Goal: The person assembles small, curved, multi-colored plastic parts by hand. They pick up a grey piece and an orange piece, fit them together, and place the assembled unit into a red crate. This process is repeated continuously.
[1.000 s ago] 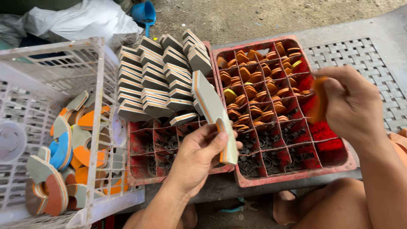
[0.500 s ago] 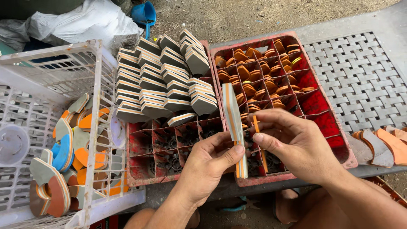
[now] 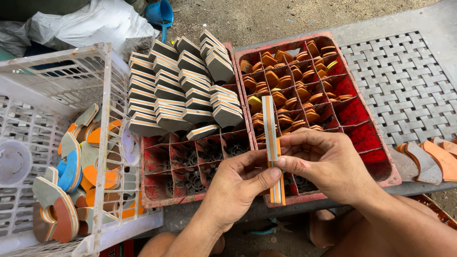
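Observation:
Both of my hands hold one flat layered foam sole piece (image 3: 271,128), grey with orange and white stripes, edge-on and upright over two red crates. My left hand (image 3: 238,183) grips its lower part with thumb and fingers. My right hand (image 3: 328,162) pinches it from the right, pressing a small orange piece against its lower edge. The left red crate (image 3: 190,181) carries stacked grey layered sole pieces (image 3: 181,90) in its far half. The right red crate (image 3: 362,123) holds several small orange foam pieces (image 3: 285,81) in its compartments.
A white plastic basket (image 3: 102,143) at the left holds curved grey, orange and blue foam cut-outs. A grey woven mat (image 3: 409,85) lies at the right with orange and grey sole shapes (image 3: 428,162) near its front edge. A white sack and a blue container sit behind.
My right hand left the right crate carrying a small orange piece and joined my left hand on the sole piece, which now stands more upright and nearer to me.

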